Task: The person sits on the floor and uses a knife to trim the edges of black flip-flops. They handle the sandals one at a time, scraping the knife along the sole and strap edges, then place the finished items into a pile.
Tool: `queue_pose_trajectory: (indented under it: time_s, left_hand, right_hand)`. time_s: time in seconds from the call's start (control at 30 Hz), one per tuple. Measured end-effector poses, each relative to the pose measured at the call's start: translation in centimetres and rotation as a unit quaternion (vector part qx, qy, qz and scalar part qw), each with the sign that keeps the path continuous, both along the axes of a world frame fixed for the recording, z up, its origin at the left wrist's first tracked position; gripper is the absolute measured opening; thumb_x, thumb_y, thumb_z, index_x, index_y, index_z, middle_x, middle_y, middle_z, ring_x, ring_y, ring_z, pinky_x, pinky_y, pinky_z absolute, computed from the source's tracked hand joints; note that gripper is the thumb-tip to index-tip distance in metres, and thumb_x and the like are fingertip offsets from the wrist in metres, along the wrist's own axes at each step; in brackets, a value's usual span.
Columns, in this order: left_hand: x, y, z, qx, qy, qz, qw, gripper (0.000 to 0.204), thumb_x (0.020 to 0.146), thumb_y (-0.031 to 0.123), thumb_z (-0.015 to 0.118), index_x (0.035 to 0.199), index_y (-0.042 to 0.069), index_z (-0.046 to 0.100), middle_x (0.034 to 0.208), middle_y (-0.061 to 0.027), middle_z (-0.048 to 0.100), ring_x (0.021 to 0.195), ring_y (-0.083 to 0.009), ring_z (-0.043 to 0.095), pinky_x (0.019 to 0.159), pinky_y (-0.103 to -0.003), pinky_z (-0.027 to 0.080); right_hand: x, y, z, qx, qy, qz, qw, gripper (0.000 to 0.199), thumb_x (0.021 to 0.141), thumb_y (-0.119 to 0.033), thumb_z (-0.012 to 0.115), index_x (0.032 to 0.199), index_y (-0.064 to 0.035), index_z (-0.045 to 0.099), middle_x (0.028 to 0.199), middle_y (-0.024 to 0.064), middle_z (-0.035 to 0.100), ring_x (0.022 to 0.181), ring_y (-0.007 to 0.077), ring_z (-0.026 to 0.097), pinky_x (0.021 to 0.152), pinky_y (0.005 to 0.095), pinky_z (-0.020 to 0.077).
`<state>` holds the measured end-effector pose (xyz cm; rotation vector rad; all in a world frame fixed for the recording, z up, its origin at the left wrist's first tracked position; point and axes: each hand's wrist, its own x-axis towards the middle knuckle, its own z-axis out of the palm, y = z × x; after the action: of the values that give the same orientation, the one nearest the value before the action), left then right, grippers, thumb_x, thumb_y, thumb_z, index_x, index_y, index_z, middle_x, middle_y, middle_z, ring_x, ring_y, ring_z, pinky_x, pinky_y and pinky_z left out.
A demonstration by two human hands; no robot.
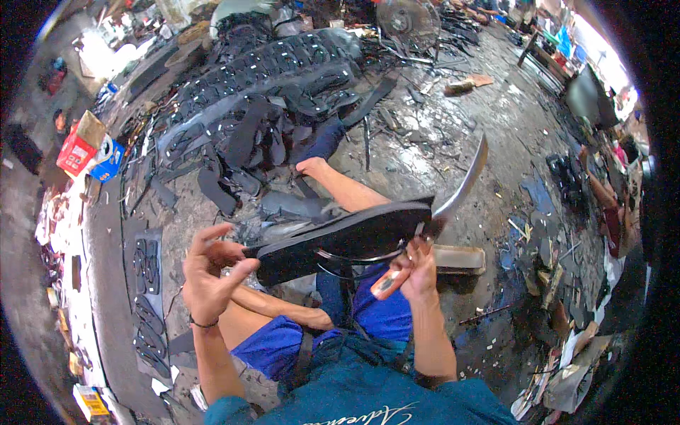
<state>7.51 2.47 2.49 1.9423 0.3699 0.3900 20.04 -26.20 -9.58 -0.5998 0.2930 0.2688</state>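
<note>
My left hand [212,273] grips the near end of a black rubber sandal sole [347,237], thumb on its side edge and fingers spread above it. The sole lies roughly level across my lap. My right hand [411,273] is closed on the handle of a long curved knife [464,184]. Its blade rises up and to the right from the sole's far end, touching that edge. I sit with bare legs and blue shorts [382,315]; one foot [312,166] stretches ahead on the floor.
A big heap of black sandal soles and rubber strips [262,78] lies ahead left. Cut rubber sheets [149,304] lie at my left, and coloured boxes [88,152] stand further left. A fan [407,21] stands at the back. Another person [616,205] sits at the right. Scraps litter the wet floor.
</note>
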Motion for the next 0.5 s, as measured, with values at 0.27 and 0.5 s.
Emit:
queue_pose_trajectory:
  time_s: [0.27, 0.5]
  left_hand:
    - [-2.1, -3.5, -4.7, -0.28, -0.208, 0.297, 0.889, 0.038, 0.088, 0.03, 0.066, 0.112, 0.003, 0.054, 0.096, -0.0078, 0.061, 0.078, -0.0179, 0.058, 0.071, -0.032, 0.046]
    - [-5.5, -1.0, -6.1, -0.364, -0.138, 0.158, 0.907, 0.027, 0.088, 0.011, 0.064, 0.111, -0.001, 0.058, 0.099, -0.0061, 0.065, 0.089, -0.0164, 0.062, 0.082, -0.029, 0.05]
  right_hand:
    - [-7.4, 3.6, -4.8, -0.077, -0.044, 0.258, 0.962, 0.025, 0.088, -0.028, 0.067, 0.08, -0.0091, 0.051, 0.056, 0.0003, 0.046, 0.044, 0.0142, 0.046, 0.042, 0.0305, 0.0402]
    - [-4.9, 3.7, -1.9, -0.07, -0.072, 0.139, 0.985, 0.041, 0.098, -0.042, 0.046, 0.072, -0.0106, 0.047, 0.055, -0.0009, 0.046, 0.04, 0.0087, 0.043, 0.035, 0.0238, 0.0353]
